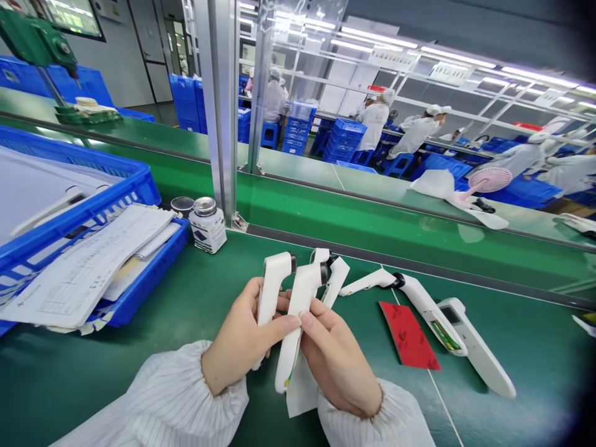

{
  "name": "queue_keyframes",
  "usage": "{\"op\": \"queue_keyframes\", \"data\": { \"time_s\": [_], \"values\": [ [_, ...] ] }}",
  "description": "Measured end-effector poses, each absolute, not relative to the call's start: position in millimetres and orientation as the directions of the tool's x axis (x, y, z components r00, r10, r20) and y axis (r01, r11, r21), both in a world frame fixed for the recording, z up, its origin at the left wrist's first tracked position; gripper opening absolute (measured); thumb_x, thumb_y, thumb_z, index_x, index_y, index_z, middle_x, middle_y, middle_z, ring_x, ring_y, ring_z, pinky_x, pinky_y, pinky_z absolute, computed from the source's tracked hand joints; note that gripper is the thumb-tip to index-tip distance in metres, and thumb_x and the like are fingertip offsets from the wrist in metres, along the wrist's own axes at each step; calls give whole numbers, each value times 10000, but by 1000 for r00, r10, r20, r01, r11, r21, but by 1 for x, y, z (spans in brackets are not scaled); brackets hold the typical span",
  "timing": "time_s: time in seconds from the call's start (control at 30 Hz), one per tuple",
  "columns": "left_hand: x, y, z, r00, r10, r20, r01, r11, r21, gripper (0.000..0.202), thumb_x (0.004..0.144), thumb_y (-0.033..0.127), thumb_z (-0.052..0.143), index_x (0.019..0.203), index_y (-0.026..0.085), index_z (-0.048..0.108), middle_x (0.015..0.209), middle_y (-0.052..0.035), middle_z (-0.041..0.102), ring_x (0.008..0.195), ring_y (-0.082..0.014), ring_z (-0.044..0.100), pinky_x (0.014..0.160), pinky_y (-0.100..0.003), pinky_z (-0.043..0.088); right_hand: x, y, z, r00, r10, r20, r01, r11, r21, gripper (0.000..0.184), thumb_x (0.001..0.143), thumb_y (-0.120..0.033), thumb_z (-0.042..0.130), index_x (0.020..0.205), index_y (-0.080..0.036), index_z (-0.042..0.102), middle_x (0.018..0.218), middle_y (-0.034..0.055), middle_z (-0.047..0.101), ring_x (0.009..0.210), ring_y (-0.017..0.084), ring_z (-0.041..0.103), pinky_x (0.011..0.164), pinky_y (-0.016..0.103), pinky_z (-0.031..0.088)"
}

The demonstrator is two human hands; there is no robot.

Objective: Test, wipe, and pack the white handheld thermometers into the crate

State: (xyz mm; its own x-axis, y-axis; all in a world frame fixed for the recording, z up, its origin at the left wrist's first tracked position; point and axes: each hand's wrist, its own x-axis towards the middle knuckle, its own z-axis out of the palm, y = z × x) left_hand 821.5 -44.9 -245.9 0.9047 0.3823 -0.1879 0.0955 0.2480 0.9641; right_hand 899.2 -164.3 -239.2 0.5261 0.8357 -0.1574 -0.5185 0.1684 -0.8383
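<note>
Two white handheld thermometers with black-tipped heads are held up side by side in the middle of the head view. My left hand is closed around the left thermometer, its thumb pressing on the front thermometer. With thumb and fingers, my right hand grips that front one, whose lower end shows a bit of green and yellow. Just behind, white thermometer parts are partly hidden. Under the hands lies a white sheet. To the right rest an opened thermometer and another with a display.
A red card lies right of my hands. At left, blue baskets hold papers, near a metal-capped bottle. A metal post rises behind. Beyond are a green conveyor belt, a pink fan and several people.
</note>
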Motion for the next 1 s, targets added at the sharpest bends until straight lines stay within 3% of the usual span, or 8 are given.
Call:
{"op": "queue_keyframes", "data": {
  "time_s": [0.1,0.2,0.27,0.37,0.47,0.6,0.67,1.0],
  "values": [
    [822,-46,-248,908,357,-221,94,341,935,450,802,504,642,1070,188,467,904,-40,653,471,-69,497,385,-186,394,899,-162,-238,549,814,-191,-573,200,-795,300,907,-309,545,1162,-160,599,1156,136,653,1051,270,615,865,432,523],
    [824,-47,-246,890,321,-323,126,507,853,508,870,633,431,1103,184,487,925,-69,658,397,-57,438,358,-204,390,903,-162,-237,567,794,-217,-617,235,-751,291,913,-338,523,1120,-151,609,1094,150,669,981,295,638,751,457,556],
    [826,-46,-243,889,290,-355,129,585,801,554,892,650,334,1115,172,505,973,-104,656,455,-87,491,357,-205,399,907,-163,-237,574,788,-224,-633,252,-732,298,919,-369,508,1040,-129,637,1026,149,680,937,295,648,722,455,565],
    [827,-44,-238,903,279,-327,79,640,765,577,911,637,258,1086,155,523,975,-137,643,714,-180,606,360,-185,407,912,-164,-238,644,726,-241,-643,343,-685,304,927,-384,499,938,-130,666,881,73,668,881,208,642,799,373,562],
    [826,-43,-236,891,334,-308,22,646,763,565,919,623,245,1047,153,531,929,-128,628,806,-202,598,368,-176,411,916,-163,-241,689,647,-327,-676,411,-612,275,931,-351,501,1049,-149,647,811,11,611,832,140,605,816,291,547],
    [824,-42,-236,877,376,-299,-6,631,776,563,920,619,250,1051,153,537,851,-79,582,683,-157,533,362,-174,400,917,-158,-242,632,659,-408,-750,387,-536,327,931,-343,473,1101,-105,620,782,4,553,670,108,536,527,203,493],
    [824,-42,-236,879,365,-305,1,639,769,563,922,616,245,1056,155,539,823,-59,554,641,-142,505,359,-175,397,916,-157,-241,609,679,-409,-767,376,-519,344,933,-341,459,1103,-86,616,764,4,534,618,96,506,459,185,444],
    [824,-45,-238,889,307,-339,47,675,736,581,870,669,362,1069,164,570,769,-9,485,525,-85,407,372,-177,385,911,-156,-240,544,759,-357,-803,348,-483,367,918,-387,484,1092,-97,629,768,13,549,607,92,509,452,176,442]
  ]
}}
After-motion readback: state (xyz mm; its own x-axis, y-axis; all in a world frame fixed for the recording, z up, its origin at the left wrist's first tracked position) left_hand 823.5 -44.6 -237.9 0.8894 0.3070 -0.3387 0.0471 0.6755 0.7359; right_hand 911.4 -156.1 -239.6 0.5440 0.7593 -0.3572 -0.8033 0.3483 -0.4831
